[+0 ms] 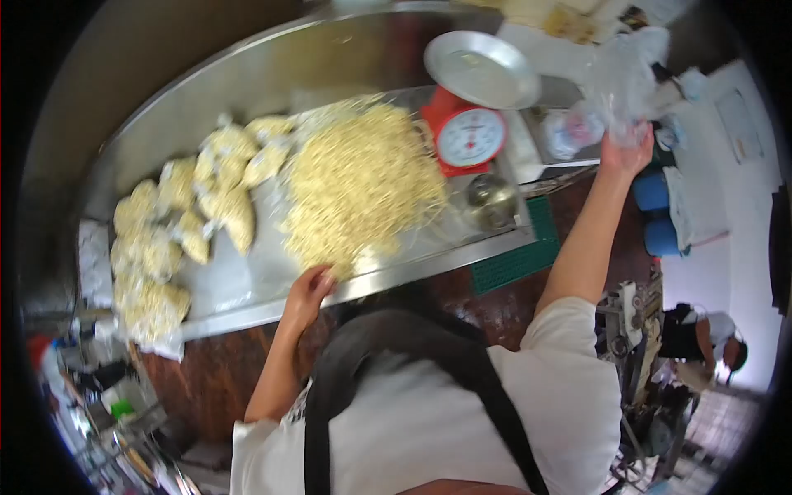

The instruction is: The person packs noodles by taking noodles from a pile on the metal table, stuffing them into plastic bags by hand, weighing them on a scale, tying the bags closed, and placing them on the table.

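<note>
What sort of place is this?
Probably a food workshop, perhaps for noodles: a heap of pale strands on a metal table, filled bags beside it, and a red scale.

Between the bagged noodles [227, 213] and the noodle pile [363, 181], a bare strip of the metal table [268, 246] can be entered from the front, narrowed farther back. Rightward of the pile, passage is blocked by the red scale [470, 139] and metal bowl [491, 202] (a slim gap is found beside the bowl).
</note>
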Available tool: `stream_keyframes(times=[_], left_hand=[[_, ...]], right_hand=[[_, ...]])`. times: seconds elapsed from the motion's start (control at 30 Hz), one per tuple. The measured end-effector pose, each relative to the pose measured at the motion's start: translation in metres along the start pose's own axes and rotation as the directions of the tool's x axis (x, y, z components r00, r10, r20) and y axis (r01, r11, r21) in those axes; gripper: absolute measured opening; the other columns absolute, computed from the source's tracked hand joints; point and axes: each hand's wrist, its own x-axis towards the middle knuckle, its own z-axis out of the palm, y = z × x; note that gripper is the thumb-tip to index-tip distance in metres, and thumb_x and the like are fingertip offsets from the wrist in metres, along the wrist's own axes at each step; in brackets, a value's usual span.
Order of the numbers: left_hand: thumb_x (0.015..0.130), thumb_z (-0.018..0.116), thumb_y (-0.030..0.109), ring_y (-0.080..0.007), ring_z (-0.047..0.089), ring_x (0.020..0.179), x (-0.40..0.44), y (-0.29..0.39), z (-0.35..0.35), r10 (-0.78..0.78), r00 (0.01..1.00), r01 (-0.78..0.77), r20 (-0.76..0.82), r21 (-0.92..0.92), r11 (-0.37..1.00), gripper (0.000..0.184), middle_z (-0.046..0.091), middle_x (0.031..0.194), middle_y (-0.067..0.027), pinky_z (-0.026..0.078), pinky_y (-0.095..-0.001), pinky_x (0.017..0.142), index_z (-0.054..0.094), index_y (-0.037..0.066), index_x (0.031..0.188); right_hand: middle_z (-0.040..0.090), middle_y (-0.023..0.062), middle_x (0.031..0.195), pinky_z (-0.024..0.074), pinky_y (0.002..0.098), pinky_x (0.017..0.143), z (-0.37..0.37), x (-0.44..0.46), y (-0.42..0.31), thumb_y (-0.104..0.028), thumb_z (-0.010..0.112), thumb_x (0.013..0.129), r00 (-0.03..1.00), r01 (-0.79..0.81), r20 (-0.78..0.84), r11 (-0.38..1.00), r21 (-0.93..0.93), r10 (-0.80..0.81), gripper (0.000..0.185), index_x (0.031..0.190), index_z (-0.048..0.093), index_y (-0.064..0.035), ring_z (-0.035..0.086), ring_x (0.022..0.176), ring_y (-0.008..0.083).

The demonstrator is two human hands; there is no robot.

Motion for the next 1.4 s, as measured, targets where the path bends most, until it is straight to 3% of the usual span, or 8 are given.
stream_keyframes(times=[0.2,0.3,0.5,0.83,0.93,1.03,1.3,1.4], left_hand=[[0.093,0.059,0.05,-0.0219,0.064,0.096,0.026,0.077,-0.043,0.158,0.967,0.011,0.199,-0.654,0.756,0.068,0.063,0.115,-0.0119,0.052,-0.0372,0.088,0.043,0.002,0.14],[0.091,0.066,0.037,-0.0194,0.064,0.097,0.043,0.089,-0.067,0.19,0.945,0.016,0.267,-0.617,0.787,0.065,0.064,0.115,-0.0113,0.052,-0.0339,0.087,0.042,0.003,0.142],[0.082,0.074,0.008,-0.0136,0.064,0.089,0.047,0.035,-0.101,-0.016,0.975,0.107,0.221,-0.409,0.906,0.054,0.067,0.103,-0.0074,0.053,-0.0292,0.077,0.052,0.001,0.131],[0.089,0.064,0.011,-0.0195,0.063,0.091,0.017,-0.004,-0.116,0.287,0.957,-0.285,-0.054,0.041,0.958,0.028,0.066,0.097,-0.0105,0.053,-0.0338,0.08,0.059,0.001,0.114],[0.087,0.065,0.007,-0.0171,0.062,0.085,0.002,0.004,-0.122,-0.125,0.957,0.11,-0.261,-0.07,0.991,0.017,0.065,0.093,-0.0078,0.052,-0.0322,0.075,0.06,0.003,0.103],[0.083,0.066,0.0,-0.0122,0.059,0.071,-0.02,-0.043,-0.132,0.101,0.858,-0.102,-0.504,0.026,0.994,0.012,0.063,0.083,-0.0031,0.049,-0.0269,0.065,0.059,0.004,0.092],[0.086,0.062,0.003,-0.0113,0.063,0.072,-0.044,-0.053,-0.134,-0.349,0.737,0.063,-0.578,-0.455,0.888,0.021,0.068,0.091,-0.0055,0.052,-0.0272,0.062,0.062,0.002,0.107],[0.095,0.055,0.009,-0.0149,0.067,0.081,-0.036,-0.052,-0.155,-0.308,0.762,-0.132,-0.57,-0.602,0.787,0.019,0.07,0.096,-0.0075,0.055,-0.0287,0.071,0.062,0.001,0.111]], right_hand=[[0.051,0.009,0.136,0.0432,0.0363,0.105,0.04,-0.274,0.137,-0.037,0.053,0.095,0.541,-0.495,0.44,0.695,-0.522,0.717,0.057,0.142,0.042,-0.0056,0.049,0.124,0.0222],[0.058,-0.0061,0.076,0.0406,0.0194,0.063,0.123,-0.352,0.171,-0.011,0.064,0.086,0.212,-0.458,0.406,0.458,-0.762,0.889,0.045,0.13,0.054,-0.0045,0.052,0.068,0.0034],[0.049,-0.0069,0.073,0.0407,0.0208,0.066,0.159,-0.393,0.22,-0.004,0.059,0.09,0.263,-0.534,0.351,0.438,-0.723,0.899,0.037,0.126,0.055,-0.0051,0.049,0.07,0.0038],[0.052,0.001,0.1,0.0464,0.0279,0.085,0.198,-0.42,0.324,-0.013,0.059,0.095,-0.305,-0.388,0.637,0.518,-0.762,0.708,0.036,0.129,0.049,-0.0119,0.054,0.096,0.0122],[0.048,0.0119,0.138,0.0375,0.0404,0.11,0.2,-0.381,0.372,-0.023,0.063,0.094,-0.176,0.034,0.355,0.366,-0.93,0.918,0.052,0.141,0.043,-0.0147,0.047,0.128,0.0246],[0.033,0.0206,0.152,0.0306,0.0473,0.115,0.141,-0.329,0.467,-0.019,0.072,0.081,0.293,0.862,0.194,-0.171,-0.476,0.936,0.083,0.153,0.029,-0.0197,0.029,0.142,0.0372],[0.071,0.0133,0.107,0.0533,0.032,0.08,0.1,-0.298,0.499,-0.021,0.073,0.082,0.144,0.512,0.229,0.125,-0.85,0.963,0.054,0.132,0.057,-0.0075,0.068,0.081,0.0231],[0.072,0.0085,0.095,0.0523,0.0282,0.075,0.104,-0.269,0.461,-0.016,0.076,0.08,0.392,0.276,0.453,0.368,-0.888,0.801,0.054,0.129,0.058,-0.0028,0.066,0.072,0.0167]])
